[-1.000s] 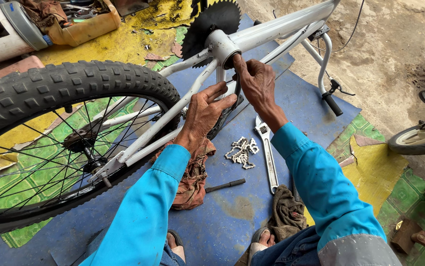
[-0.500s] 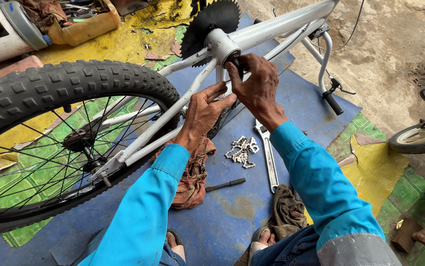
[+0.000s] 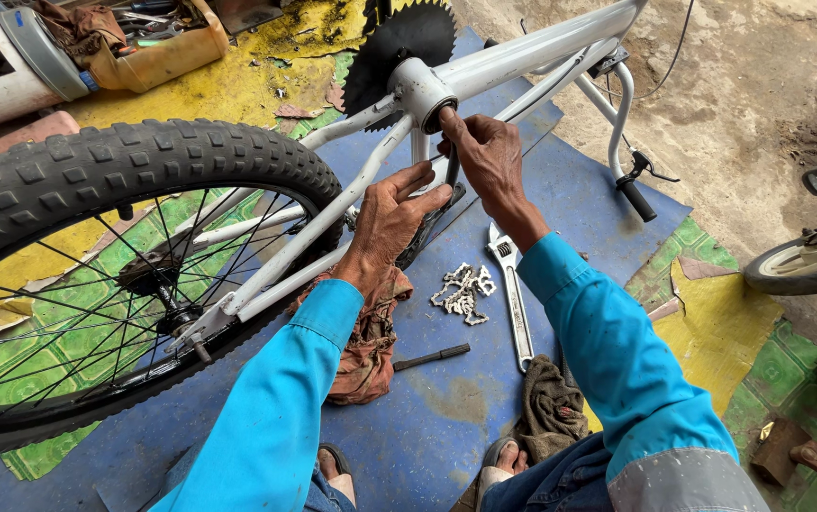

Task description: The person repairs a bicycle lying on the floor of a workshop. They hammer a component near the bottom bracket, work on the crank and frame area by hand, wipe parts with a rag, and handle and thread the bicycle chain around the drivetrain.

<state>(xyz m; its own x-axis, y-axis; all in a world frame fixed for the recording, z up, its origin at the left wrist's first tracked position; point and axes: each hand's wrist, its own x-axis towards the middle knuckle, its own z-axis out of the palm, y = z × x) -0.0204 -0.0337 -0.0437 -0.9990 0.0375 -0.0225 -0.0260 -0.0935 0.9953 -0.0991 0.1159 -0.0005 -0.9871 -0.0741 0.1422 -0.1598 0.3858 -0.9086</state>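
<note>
A white bicycle frame [image 3: 541,47] lies upside down over a blue mat [image 3: 446,417]. My right hand [image 3: 489,156] is closed on the dark crank arm [image 3: 452,171], its fingertips against the grey bottom bracket shell [image 3: 418,90]. My left hand [image 3: 385,228] lies over the white chainstays [image 3: 295,256], thumb and fingers pinching the black lower end of the crank [image 3: 427,228]. The black toothed chainring [image 3: 399,43] stands behind the shell. The knobby rear wheel [image 3: 96,171] fills the left side.
On the mat lie a loose chain [image 3: 463,287], an adjustable wrench [image 3: 513,303], a dark rod [image 3: 432,357], a rust-coloured rag [image 3: 371,351] and a grey rag [image 3: 551,408]. A handlebar grip [image 3: 638,199] juts out at right. A tool tray [image 3: 157,43] stands at the far left, another wheel [image 3: 802,261] at right.
My right hand's fingers have crept slightly up and left along the crank toward the bottom bracket shell. My left hand has stayed nearly still.
</note>
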